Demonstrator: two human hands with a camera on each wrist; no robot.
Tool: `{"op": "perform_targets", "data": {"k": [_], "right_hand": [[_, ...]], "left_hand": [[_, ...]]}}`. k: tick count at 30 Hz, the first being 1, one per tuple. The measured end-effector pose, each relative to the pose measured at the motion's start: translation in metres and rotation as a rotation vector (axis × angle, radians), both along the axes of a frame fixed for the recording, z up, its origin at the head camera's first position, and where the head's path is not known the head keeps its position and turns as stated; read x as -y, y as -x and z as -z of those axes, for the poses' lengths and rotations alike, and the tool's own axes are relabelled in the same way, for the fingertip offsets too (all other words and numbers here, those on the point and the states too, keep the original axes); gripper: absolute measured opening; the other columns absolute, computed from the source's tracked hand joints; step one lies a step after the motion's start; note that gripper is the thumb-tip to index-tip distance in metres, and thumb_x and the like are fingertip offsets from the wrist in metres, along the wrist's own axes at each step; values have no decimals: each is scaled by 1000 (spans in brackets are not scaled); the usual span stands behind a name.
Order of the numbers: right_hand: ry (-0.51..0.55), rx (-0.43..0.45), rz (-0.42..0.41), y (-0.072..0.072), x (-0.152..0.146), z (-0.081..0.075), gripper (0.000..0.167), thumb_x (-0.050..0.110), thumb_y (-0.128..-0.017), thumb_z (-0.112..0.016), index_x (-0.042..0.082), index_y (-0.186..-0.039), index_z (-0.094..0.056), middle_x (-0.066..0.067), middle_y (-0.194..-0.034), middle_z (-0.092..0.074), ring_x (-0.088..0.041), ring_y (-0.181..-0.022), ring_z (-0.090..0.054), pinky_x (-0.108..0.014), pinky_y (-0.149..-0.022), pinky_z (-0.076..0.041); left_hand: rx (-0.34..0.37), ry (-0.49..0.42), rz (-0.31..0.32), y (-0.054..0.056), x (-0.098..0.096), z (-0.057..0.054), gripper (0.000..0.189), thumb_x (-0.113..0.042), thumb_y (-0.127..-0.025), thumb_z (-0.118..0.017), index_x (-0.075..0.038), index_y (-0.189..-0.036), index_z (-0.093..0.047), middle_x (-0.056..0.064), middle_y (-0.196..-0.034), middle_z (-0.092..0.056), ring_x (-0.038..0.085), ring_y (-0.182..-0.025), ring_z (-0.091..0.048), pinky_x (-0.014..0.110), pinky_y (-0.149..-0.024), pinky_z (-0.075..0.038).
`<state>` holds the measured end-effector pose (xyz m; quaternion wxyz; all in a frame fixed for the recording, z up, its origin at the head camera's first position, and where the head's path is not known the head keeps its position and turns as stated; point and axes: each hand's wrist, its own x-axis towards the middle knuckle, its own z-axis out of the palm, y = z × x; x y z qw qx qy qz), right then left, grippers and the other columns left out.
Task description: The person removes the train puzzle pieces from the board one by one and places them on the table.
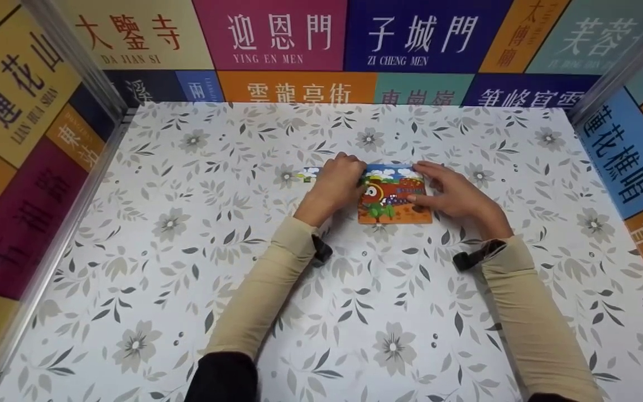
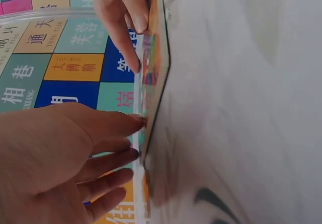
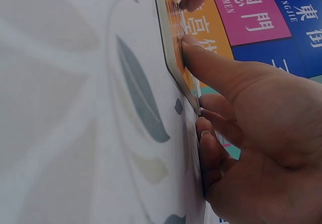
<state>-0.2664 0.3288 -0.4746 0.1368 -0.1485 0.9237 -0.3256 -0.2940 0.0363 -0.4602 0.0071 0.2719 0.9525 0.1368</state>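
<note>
A small rectangular picture board (image 1: 394, 212), brightly printed with a cartoon creature, clouds and orange ground, lies on the flowered tabletop. My left hand (image 1: 339, 181) covers its left edge; in the left wrist view its thumb and index fingertips touch the board (image 2: 160, 58). Opposite it, my right hand (image 1: 455, 191) lays its thumb on the printed face, with the other fingertips by the right edge and upper corner. The right wrist view shows this thumb on top and the board's pale side (image 3: 173, 68). A printed piece (image 1: 308, 173) shows just left of my left hand, partly hidden.
White cloth (image 1: 321, 312) with grey flowers and leaves covers the table. Panels with Chinese lettering (image 1: 282, 33) stand along the back and both sides. A dark wrist camera (image 1: 469, 259) sits below the right cuff, another (image 1: 321, 251) by the left cuff.
</note>
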Motion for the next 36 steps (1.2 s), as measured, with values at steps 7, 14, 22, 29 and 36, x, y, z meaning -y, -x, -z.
{"op": "perform_targets", "data": {"k": [7,14,22,29,36], "right_hand": [[2,-8,-11,0,1,0,82,40,-103,-75,13,-170,-36,-17,-181,-21,-46,-167,-17,-67,-133,-17],[-1,7,-6,1,0,1,84,44,-103,-74,15,-171,-35,-16,-181,-20,-46,-167,-17,-66,-133,-16],[-8,10,1,2,-1,1,84,44,-103,-74,16,-171,-35,-15,-181,-20,-46,-167,-16,-66,-134,-15],[0,2,8,1,0,0,84,43,-102,-76,14,-170,-36,-16,-181,-22,-45,-167,-17,-66,-134,-16],[12,-5,-21,1,-1,1,81,37,-104,-74,10,-170,-35,-19,-181,-20,-46,-167,-18,-65,-132,-23]], "left_hand": [[121,38,-47,0,-9,-11,35,-29,-102,-78,-8,-130,-75,10,-126,-73,29,-119,-66,49,-106,-54],[184,83,-47,2,-17,-16,43,-25,-100,-79,-11,-140,-70,13,-135,-67,30,-124,-58,48,-110,-51],[172,41,-45,3,-17,-13,49,-26,-99,-80,-10,-143,-66,16,-147,-55,32,-133,-51,49,-113,-48],[184,-14,-44,6,-13,-11,45,-27,-99,-81,-10,-139,-70,15,-147,-55,32,-133,-51,49,-113,-48],[175,-90,-19,10,-5,-7,51,-28,-96,-85,-12,-142,-70,12,-138,-66,30,-128,-57,49,-111,-49]]}}
